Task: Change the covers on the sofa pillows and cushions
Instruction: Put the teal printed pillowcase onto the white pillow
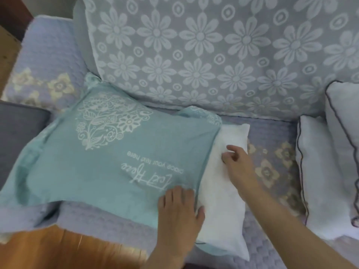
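Orange-brown wooden floor (58, 247) at lower left, running under the seat's front edge. Dark brown furniture (13, 10) in the upper left corner, a tan board (7, 53) just below it, both beside the armrest (46, 55).

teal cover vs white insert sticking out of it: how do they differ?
The teal cover is printed with a white floral motif and text; the white insert is plain. The cover lies wide and flat; only a narrow strip of the insert shows at its open edge. The left hand presses the cover; the right hand touches the insert. Both lie on the sofa seat.
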